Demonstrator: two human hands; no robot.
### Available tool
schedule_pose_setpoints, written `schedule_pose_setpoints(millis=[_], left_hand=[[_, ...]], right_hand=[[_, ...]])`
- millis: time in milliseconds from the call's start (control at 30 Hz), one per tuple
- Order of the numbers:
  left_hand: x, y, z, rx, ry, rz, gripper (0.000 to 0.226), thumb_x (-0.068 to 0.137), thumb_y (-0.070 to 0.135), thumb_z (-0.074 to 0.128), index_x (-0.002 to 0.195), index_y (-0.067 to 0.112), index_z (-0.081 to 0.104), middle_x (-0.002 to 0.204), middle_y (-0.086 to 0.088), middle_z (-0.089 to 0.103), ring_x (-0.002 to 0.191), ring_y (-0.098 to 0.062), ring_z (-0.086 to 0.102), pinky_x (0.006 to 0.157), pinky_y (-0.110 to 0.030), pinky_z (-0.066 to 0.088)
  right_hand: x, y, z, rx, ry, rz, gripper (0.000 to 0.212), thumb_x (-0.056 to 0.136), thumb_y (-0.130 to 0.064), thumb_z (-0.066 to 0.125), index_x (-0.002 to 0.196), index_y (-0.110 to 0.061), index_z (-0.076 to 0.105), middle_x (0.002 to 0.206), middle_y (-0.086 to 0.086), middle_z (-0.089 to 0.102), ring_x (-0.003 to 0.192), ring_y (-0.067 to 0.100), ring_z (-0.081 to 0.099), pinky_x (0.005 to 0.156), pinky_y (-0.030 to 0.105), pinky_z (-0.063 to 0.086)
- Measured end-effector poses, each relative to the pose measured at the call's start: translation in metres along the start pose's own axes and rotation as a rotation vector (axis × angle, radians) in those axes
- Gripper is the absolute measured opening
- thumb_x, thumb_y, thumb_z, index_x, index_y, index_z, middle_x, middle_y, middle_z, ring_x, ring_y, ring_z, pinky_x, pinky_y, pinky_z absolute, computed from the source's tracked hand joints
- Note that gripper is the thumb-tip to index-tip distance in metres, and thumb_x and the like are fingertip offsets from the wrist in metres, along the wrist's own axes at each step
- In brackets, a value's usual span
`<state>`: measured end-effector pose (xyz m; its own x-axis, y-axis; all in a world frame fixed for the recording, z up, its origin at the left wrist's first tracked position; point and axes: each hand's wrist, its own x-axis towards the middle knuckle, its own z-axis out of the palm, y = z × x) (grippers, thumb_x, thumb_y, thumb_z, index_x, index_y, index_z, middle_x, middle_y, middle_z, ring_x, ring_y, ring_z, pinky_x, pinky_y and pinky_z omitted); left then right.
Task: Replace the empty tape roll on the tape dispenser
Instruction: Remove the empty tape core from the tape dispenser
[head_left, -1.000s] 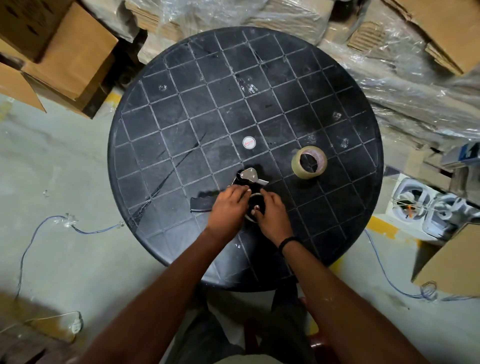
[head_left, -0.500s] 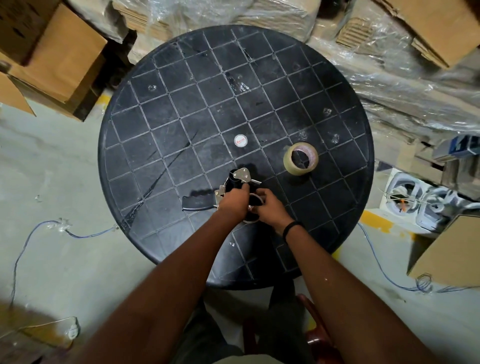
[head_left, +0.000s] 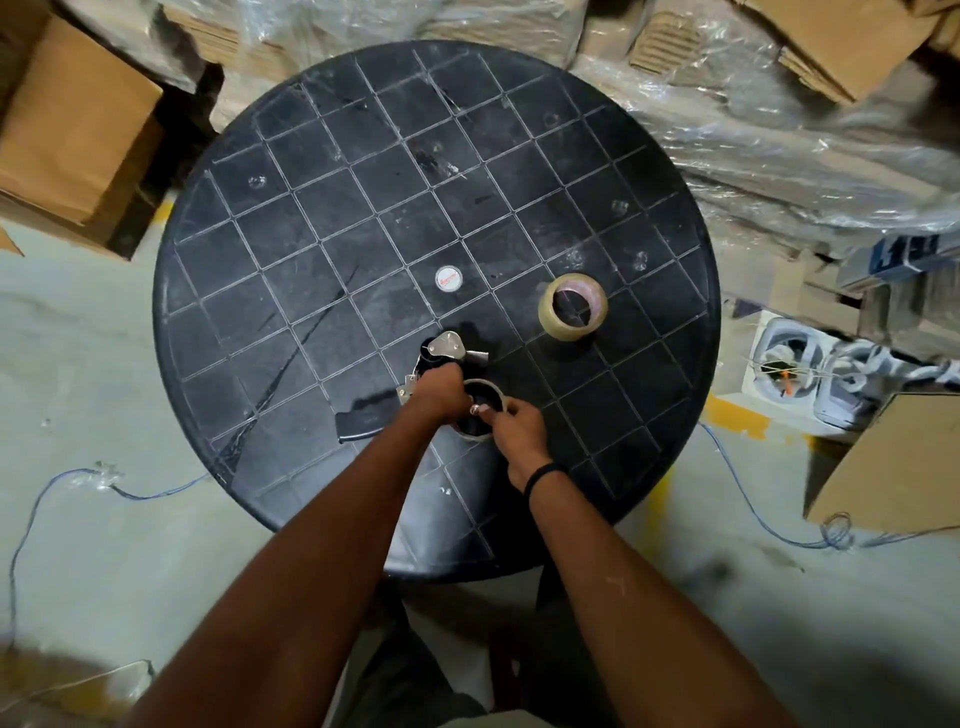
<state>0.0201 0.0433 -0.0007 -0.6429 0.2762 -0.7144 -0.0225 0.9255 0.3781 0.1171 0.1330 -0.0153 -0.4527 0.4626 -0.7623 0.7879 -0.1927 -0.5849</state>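
A black tape dispenser with a metal plate lies on the round black table, its handle pointing left. My left hand presses down on the dispenser's body. My right hand pinches the rim of the empty cardboard tape core, which sits around the dispenser's hub. A full roll of clear tape stands alone on the table to the right, out of both hands.
A small white round cap lies near the table's middle. Cardboard boxes and plastic-wrapped stacks crowd the far side and right. Thin blue wires trail on the floor. A box stands at the right.
Both hands stayed at the dispenser. My left hand shifted onto its body, and my right hand moved right to grip the core's rim. The camera view drifted slightly.
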Motion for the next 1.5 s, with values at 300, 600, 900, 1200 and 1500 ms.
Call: schedule_pose_setpoints(millis=[300, 600, 900, 1200, 1500], left_hand=[[-0.013, 0.014, 0.016, -0.004, 0.275, -0.062, 0.040, 0.083, 0.015, 0.066, 0.119, 0.003, 0.053, 0.116, -0.021, 0.063, 0.107, -0.040, 0.061, 0.089, -0.043, 0.048], [-0.035, 0.000, 0.010, -0.167, 0.374, 0.071, 0.040, 0.082, 0.011, 0.067, 0.121, 0.011, 0.065, 0.114, -0.013, 0.072, 0.107, -0.034, 0.065, 0.088, -0.036, 0.049], [-0.050, -0.008, 0.016, 0.066, 0.323, 0.069, 0.026, 0.081, 0.018, 0.062, 0.107, 0.016, 0.068, 0.111, -0.013, 0.065, 0.100, -0.035, 0.065, 0.082, -0.038, 0.051], [-0.055, -0.004, 0.019, 0.020, 0.457, 0.019, 0.019, 0.083, 0.014, 0.058, 0.102, 0.015, 0.062, 0.107, -0.011, 0.063, 0.099, -0.037, 0.063, 0.074, -0.042, 0.051], [-0.071, -0.004, 0.014, -0.857, 0.579, 0.019, 0.030, 0.075, 0.001, 0.067, 0.097, 0.020, 0.072, 0.095, 0.009, 0.074, 0.092, -0.011, 0.071, 0.091, -0.029, 0.054]], right_hand=[[0.001, -0.020, -0.004, -0.260, 0.120, -0.221, 0.027, 0.077, -0.002, 0.073, 0.101, -0.010, 0.065, 0.104, 0.013, 0.070, 0.095, 0.026, 0.066, 0.079, 0.025, 0.048], [-0.019, -0.027, -0.015, -0.481, 0.001, -0.454, 0.055, 0.083, -0.024, 0.070, 0.136, -0.020, 0.052, 0.131, 0.014, 0.049, 0.119, 0.034, 0.054, 0.105, 0.041, 0.045], [-0.024, -0.023, -0.015, -0.541, -0.003, -0.383, 0.035, 0.084, -0.005, 0.065, 0.117, -0.015, 0.070, 0.116, 0.014, 0.063, 0.108, 0.031, 0.061, 0.094, 0.025, 0.042], [-0.033, -0.019, -0.008, -0.601, 0.150, -0.576, 0.025, 0.078, -0.006, 0.062, 0.099, -0.021, 0.060, 0.102, 0.010, 0.056, 0.092, 0.036, 0.055, 0.080, 0.043, 0.046], [-0.067, -0.028, -0.043, -0.707, 0.011, -1.175, 0.058, 0.093, -0.024, 0.060, 0.147, -0.015, 0.043, 0.151, 0.007, 0.041, 0.136, 0.024, 0.041, 0.116, 0.032, 0.033]])
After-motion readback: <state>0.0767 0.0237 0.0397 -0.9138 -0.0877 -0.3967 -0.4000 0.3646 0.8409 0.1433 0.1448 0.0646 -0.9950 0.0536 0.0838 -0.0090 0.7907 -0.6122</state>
